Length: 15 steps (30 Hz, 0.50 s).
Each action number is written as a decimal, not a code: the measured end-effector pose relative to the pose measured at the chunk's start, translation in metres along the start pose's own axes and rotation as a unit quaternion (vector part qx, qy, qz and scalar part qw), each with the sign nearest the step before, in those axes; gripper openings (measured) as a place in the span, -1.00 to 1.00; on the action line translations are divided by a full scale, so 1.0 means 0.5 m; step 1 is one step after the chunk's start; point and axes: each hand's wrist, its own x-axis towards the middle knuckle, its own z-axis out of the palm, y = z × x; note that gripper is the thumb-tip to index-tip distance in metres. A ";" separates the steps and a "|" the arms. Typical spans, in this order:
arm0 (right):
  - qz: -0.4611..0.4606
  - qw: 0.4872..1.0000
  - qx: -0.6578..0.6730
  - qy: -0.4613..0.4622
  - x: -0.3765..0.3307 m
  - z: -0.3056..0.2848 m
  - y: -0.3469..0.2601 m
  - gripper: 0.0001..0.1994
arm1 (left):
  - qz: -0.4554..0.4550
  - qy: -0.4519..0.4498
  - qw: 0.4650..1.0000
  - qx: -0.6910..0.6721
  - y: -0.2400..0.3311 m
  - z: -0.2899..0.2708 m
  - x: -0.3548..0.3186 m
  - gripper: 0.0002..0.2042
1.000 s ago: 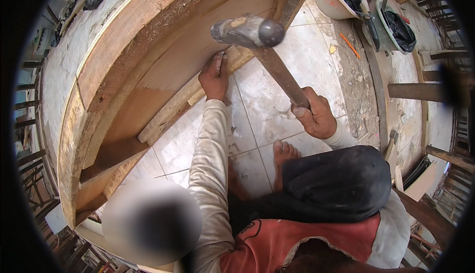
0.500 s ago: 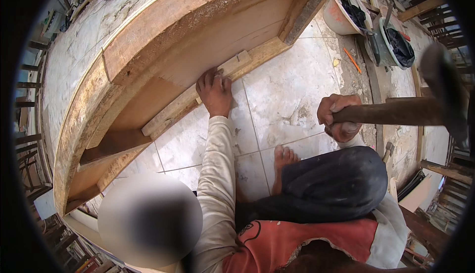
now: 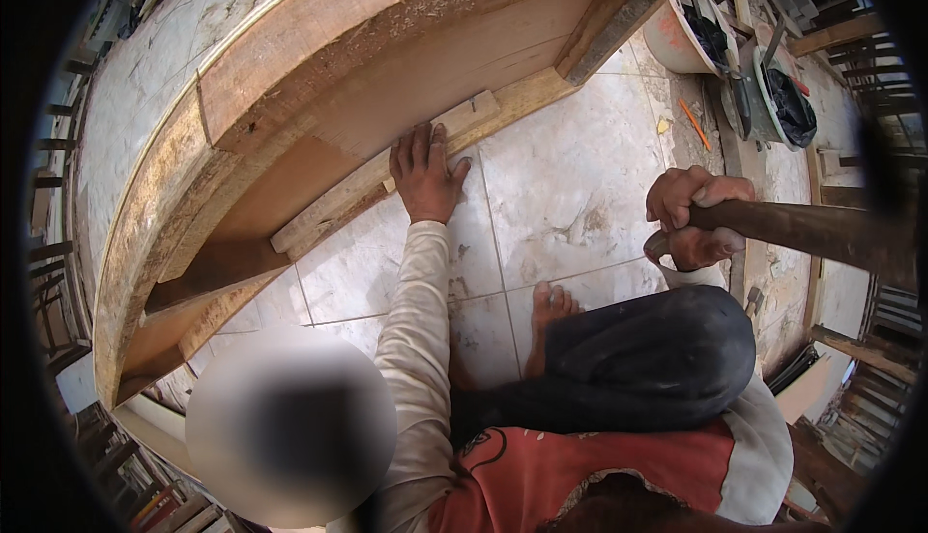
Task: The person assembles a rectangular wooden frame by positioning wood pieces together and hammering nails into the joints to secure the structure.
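My left hand (image 3: 426,177) lies open with its fingers spread against a short wooden strip (image 3: 466,123). That strip rests along the inner side of a large curved wooden frame (image 3: 280,98), which is backed by a thin brown panel (image 3: 464,79). A small thin dark piece stands at the strip's right end; I cannot tell if it is a nail. Out to the right, my right hand (image 3: 696,212) is wrapped round the wooden handle of a hammer (image 3: 812,230). The hammer's head is lost in the dark right rim of the view.
White tiled floor (image 3: 570,175) lies between the frame and my bare foot (image 3: 554,309). Two tubs stand at the upper right, one whitish (image 3: 667,35) and one grey-green (image 3: 767,84), with black plastic inside. An orange stick (image 3: 694,124) lies near them.
My left hand has flattened, its fingers now spread along the strip. My right hand has moved slightly right and up with the hammer, and the hammer's head has left clear view.
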 end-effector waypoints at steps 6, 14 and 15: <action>0.440 0.734 -0.480 -0.193 -0.047 -0.069 0.071 -0.58 | 0.033 -0.033 0.997 0.054 -0.011 0.033 0.003 -0.34; -0.068 0.998 0.008 0.012 0.011 0.023 -0.013 -0.62 | 0.035 0.004 0.997 0.064 -0.005 0.027 0.001 -0.50; -0.066 0.998 0.007 0.014 -0.006 -0.004 0.018 -0.62 | 0.035 0.001 0.997 0.064 -0.006 0.025 -0.003 -0.50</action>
